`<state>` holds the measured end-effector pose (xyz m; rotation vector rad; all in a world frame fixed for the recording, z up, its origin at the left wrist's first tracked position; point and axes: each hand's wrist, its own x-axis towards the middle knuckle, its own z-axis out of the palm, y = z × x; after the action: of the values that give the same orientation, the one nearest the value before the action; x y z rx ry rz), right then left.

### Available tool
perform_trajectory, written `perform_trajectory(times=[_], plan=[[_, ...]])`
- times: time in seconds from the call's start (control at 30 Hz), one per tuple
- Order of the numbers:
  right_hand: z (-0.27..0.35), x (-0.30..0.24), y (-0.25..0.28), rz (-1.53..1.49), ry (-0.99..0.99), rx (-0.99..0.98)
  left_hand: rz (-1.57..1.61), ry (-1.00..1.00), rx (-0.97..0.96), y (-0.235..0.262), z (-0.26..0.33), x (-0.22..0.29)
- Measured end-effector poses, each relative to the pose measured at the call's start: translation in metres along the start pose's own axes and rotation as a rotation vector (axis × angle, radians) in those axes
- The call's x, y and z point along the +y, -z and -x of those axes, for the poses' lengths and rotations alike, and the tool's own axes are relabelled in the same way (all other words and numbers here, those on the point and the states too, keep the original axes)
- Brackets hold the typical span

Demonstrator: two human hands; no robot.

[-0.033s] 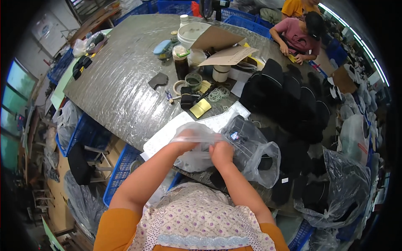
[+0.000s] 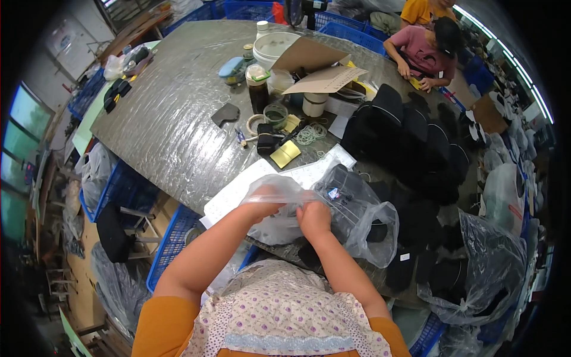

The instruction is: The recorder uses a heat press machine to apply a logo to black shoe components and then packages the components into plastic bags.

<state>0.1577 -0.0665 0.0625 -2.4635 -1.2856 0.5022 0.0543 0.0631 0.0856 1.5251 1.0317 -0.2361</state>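
Observation:
A clear plastic bag (image 2: 275,229) is stretched between my two hands at the table's near edge. My left hand (image 2: 262,205) grips its mouth from the left; film covers the fingers, which show only dimly. On the right, the closed fingers of my right hand (image 2: 313,215) pinch the bag's edge. Beside that hand lies a dark cap-like item (image 2: 342,189) with a small blue-and-white label, partly covered by another clear plastic bag (image 2: 380,238). White printed sheets (image 2: 235,189) lie beneath and behind the bag I hold.
Black caps (image 2: 386,128) are piled on the right. A yellow pad (image 2: 285,154), rubber bands (image 2: 311,134), a dark bottle (image 2: 257,92) and a white bucket (image 2: 275,46) stand or lie beyond my hands. A co-worker (image 2: 425,53) sits at the far right. Blue crates (image 2: 172,247) line the table.

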Motion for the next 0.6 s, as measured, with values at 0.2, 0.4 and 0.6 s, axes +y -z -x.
perform_trajectory(times=[0.2, 0.4, 0.6], plan=[[0.005, -0.005, -0.007, -0.184, 0.440, 0.353, 0.994, 0.165, -0.052, -0.006, 0.024, -0.007], [-0.007, 0.021, -0.007, -0.590, -0.002, -0.181, 0.308, -0.181, 0.043, 0.008, 0.036, -0.007], [0.008, 0.026, 0.029, -1.581, -0.352, -0.430, 0.040, -0.399, -0.284, 0.017, 0.049, -0.012]])
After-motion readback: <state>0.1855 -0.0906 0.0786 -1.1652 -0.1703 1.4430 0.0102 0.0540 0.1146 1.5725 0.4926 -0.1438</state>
